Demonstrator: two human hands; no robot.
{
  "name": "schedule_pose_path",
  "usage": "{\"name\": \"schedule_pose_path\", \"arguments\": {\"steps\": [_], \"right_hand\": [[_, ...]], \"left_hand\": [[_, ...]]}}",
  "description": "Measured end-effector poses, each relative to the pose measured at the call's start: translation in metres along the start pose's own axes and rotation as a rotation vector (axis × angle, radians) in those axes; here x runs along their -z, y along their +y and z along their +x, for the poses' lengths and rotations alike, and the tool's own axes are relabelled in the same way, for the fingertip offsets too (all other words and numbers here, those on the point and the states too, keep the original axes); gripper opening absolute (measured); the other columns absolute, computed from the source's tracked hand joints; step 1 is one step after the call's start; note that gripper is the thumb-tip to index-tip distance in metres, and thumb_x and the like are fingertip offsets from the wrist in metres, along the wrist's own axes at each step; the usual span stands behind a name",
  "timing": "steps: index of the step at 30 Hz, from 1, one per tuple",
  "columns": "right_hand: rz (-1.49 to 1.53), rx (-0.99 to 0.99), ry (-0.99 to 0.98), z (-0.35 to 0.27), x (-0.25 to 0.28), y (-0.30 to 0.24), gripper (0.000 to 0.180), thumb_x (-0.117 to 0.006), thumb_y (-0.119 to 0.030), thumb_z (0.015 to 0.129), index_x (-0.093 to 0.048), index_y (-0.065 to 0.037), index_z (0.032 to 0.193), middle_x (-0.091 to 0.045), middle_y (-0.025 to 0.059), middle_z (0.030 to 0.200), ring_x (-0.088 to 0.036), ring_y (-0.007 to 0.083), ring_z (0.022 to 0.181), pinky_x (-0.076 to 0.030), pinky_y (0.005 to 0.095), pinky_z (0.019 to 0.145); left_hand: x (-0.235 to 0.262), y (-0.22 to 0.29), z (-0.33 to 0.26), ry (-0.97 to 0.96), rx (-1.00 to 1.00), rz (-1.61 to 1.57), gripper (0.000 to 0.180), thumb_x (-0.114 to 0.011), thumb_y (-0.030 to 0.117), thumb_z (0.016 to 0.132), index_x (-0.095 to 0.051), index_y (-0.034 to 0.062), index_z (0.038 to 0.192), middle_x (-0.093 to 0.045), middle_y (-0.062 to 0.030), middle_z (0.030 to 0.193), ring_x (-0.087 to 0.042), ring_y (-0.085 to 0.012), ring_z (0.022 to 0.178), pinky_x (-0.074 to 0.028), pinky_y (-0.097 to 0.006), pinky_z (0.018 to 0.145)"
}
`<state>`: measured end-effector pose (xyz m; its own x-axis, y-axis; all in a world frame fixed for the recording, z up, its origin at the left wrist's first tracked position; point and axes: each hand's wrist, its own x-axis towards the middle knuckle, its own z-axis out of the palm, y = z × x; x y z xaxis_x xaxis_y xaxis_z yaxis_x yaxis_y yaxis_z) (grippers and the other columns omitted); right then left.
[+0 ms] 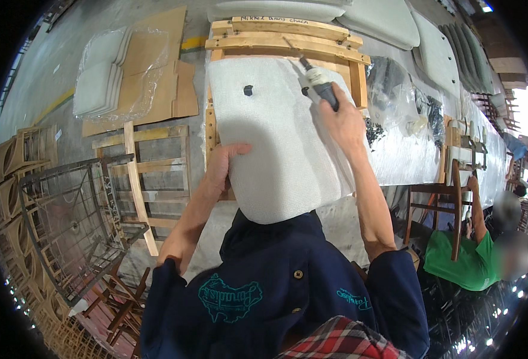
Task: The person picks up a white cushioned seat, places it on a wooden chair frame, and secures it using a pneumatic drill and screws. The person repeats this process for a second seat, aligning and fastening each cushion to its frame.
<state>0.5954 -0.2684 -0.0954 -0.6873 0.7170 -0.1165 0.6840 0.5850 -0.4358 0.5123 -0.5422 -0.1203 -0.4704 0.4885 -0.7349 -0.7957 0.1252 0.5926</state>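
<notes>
Two-handed: gripping a power tool [319,78] in the right hand [344,121] at upper centre, over a pale panel [276,155] at frame centre; clasping the panel's left edge in the left hand [223,162].

We've got decent room over the middle of the pale pad [276,149], a hand could slide across between our left hand [227,160] on its left edge and our right hand [343,119] with the power tool [319,82]; the tool blocks the upper right, though; past the far edge, stacked wooden rails [282,40] get in the way; our navy jacket [264,269] closes off the near edge; on the left there's a narrow floor strip before the slatted wooden frame [183,161]; clear plastic wrap [389,90] crowds the right.
</notes>
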Motion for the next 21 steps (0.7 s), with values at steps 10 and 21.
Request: {"name": "schedule_pose_path", "arguments": {"steps": [10,21], "right_hand": [[-0.473,-0.058,0.03,0.012,0.137,0.119,0.056,-0.065,-0.039,0.088,-0.062,-0.02,0.141,-0.073,0.0246,0.105,-0.071,0.0425,0.099,-0.054,0.0501,0.089],[-0.676,-0.191,-0.239,-0.024,0.139,0.177,0.052,-0.063,-0.037,0.084,-0.066,-0.02,0.134,-0.074,0.0233,0.101,-0.072,0.0414,0.096,-0.055,0.0493,0.089]], "left_hand": [[0.021,0.0,0.004,0.073,-0.03,-0.113,0.056,-0.073,0.024,0.079,-0.062,-0.0113,0.121,-0.067,-0.0248,0.114,-0.066,-0.0346,0.1,-0.054,-0.042,0.086],[0.032,0.005,0.003,0.244,-0.028,0.057,0.074,-0.072,0.03,0.077,-0.053,-0.0169,0.13,-0.061,-0.0335,0.12,-0.062,-0.0437,0.107,-0.051,-0.048,0.092]]}}
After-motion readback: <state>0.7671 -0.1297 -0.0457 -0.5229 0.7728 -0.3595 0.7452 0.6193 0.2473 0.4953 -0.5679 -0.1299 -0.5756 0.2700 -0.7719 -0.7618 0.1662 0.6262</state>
